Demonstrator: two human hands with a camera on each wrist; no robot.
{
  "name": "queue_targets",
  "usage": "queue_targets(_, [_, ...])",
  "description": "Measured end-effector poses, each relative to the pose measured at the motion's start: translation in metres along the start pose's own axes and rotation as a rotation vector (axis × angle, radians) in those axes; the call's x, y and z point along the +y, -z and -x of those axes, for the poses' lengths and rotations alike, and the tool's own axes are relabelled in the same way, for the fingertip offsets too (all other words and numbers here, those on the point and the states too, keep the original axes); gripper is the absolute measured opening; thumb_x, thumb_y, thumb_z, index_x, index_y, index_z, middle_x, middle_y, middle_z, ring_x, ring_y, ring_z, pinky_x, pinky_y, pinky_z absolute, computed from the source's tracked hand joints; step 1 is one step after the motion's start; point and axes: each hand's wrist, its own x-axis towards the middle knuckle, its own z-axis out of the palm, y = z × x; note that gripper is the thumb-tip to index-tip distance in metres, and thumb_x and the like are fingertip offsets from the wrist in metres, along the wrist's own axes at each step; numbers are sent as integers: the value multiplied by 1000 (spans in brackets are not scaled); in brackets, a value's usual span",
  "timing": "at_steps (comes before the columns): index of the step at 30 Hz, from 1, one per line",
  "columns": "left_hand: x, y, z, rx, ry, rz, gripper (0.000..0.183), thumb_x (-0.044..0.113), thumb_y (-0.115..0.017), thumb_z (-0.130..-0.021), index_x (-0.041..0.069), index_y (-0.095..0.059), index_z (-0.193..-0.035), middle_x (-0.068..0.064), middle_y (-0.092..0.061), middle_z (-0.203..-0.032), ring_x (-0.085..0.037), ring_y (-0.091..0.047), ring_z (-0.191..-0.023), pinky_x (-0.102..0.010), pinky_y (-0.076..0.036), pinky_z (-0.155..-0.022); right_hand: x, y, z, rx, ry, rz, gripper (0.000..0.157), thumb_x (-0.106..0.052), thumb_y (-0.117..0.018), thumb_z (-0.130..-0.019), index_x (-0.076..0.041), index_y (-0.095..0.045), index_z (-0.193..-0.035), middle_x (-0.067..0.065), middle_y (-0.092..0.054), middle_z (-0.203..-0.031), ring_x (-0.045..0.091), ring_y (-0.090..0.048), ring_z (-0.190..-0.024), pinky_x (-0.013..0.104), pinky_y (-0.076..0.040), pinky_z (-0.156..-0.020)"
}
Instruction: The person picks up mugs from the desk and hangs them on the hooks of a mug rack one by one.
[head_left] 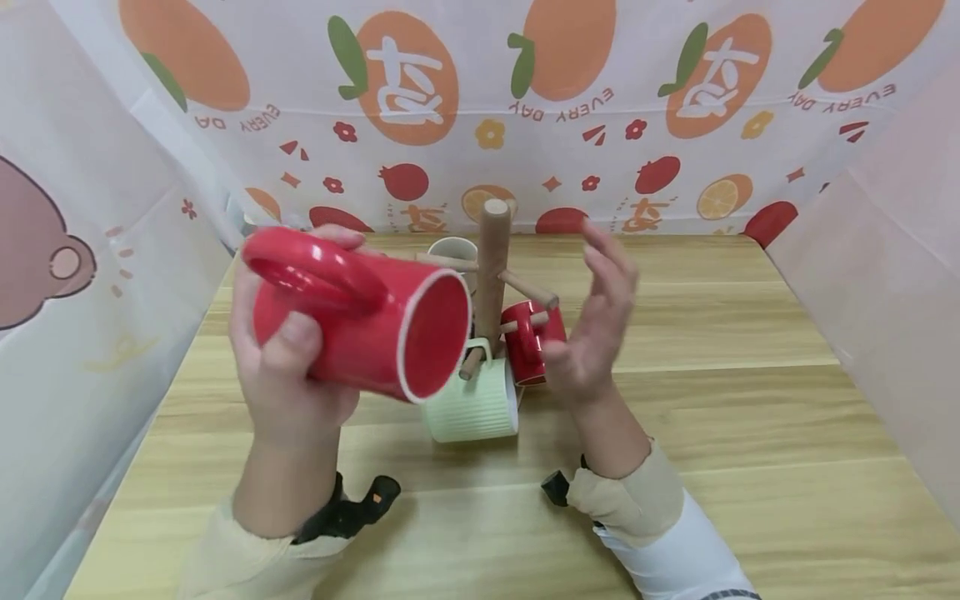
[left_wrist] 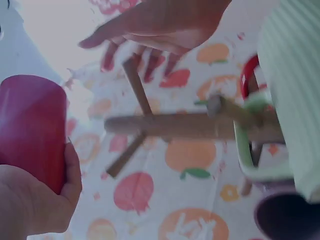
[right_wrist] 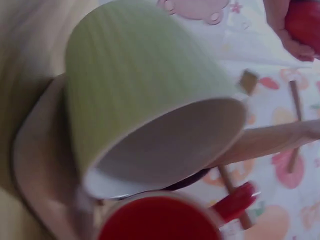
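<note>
My left hand [head_left: 288, 392] grips a red mug [head_left: 352, 325] by its body, left of a wooden mug tree [head_left: 493, 250]. The mug lies tilted sideways, handle up and white-rimmed mouth facing right. In the left wrist view, fingers wrap the red mug [left_wrist: 32, 125] from below. My right hand [head_left: 592, 325] is raised with fingers spread on the tree's right side, holding nothing. A ribbed pale green mug [head_left: 476, 404] hangs by its handle on a low front peg. Another red mug [head_left: 531, 342] hangs on a right-hand peg, close to the right hand.
Behind the tree is a pale mug [head_left: 452, 248], partly hidden. A dark-mouthed mug [left_wrist: 287, 215] shows low in the left wrist view. An upper peg [head_left: 528, 289] juts right with no mug on it. Fruit-printed curtains enclose the wooden table [head_left: 750, 400] at back and sides.
</note>
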Motion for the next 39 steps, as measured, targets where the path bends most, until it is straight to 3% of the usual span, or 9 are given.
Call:
queue_targets(3, [-2, -8, 14, -66, 38, -47, 53, 6, -75, -76, -10, -47, -119, -25, -60, -117, -35, -63, -104, -39, -58, -85, -11, -5, -5, 230, 208, -61, 53, -57, -53, -92, -10, -56, -116, 15, -56, -122, 31, -54, -116, 47, -45, -102])
queue_targets(5, [-4, -14, 24, -83, 64, -133, 49, 8, -74, -79, -8, -50, -119, -23, -60, -120, -34, -62, -106, -38, -58, -85, -20, -8, -6, 295, 304, -109, 52, -55, -51, -93, -7, -56, -112, 18, -57, -118, 31, -56, -111, 43, -49, -96])
queue_targets(9, [-10, -24, 41, -115, 99, -375, 47, 13, -73, -82, -4, -54, -122, -20, -59, -125, -33, -59, -110, -36, -57, -85, -36, -14, -2, 230, 456, -203, 58, -55, -48, -94, -4, -55, -120, 24, -52, -119, 35, -54, -110, 41, -52, -91])
queue_targets(12, [-17, -31, 52, -139, 123, -499, 49, 19, -73, -85, -3, -53, -124, -20, -56, -128, -34, -56, -113, -36, -57, -85, -43, -13, 3, 113, 502, -146, 54, -49, -50, -95, -2, -54, -122, 26, -49, -120, 35, -51, -111, 42, -51, -92])
queue_targets(17, [-32, -40, 63, -186, 17, -556, 58, 30, -69, -90, -7, -47, -128, -18, -52, -132, -38, -46, -125, -36, -55, -91, -44, 4, 11, -6, 416, -29, 38, -35, -56, -91, 0, -53, -106, 28, -50, -114, 36, -54, -105, 42, -54, -88])
queue_targets(22, [-44, -43, 65, -336, -220, -620, 69, 31, -64, -91, -10, -35, -138, -25, -46, -132, -36, -47, -121, -38, -54, -92, -45, 16, 13, -30, 286, -137, 37, -29, -59, -87, 5, -54, -100, 31, -52, -108, 37, -56, -101, 43, -56, -82])
queue_targets(25, [-47, -39, 63, -392, -261, -699, 70, 34, -64, -91, -6, -35, -141, -26, -46, -129, -33, -49, -119, -38, -54, -91, -46, 15, 15, -6, 194, -229, 38, -26, -58, -88, 5, -54, -109, 28, -53, -114, 35, -55, -106, 40, -56, -86])
queue_targets(32, [-53, -32, 61, -424, -175, -905, 71, 41, -61, -92, -5, -37, -140, -23, -48, -130, -32, -48, -120, -39, -55, -88, -40, 16, 24, 0, 5, -213, 52, -33, -54, -92, -6, -49, -136, 14, -51, -129, 27, -51, -120, 33, -51, -96])
queue_targets(39, [-56, -27, 60, -448, -24, -1037, 78, 50, -56, -93, 0, -30, -148, -17, -43, -139, -24, -43, -128, -39, -55, -90, -19, 25, 31, -35, -29, -39, 60, -42, -56, -90, -4, -53, -136, 17, -56, -124, 26, -54, -115, 37, -52, -94])
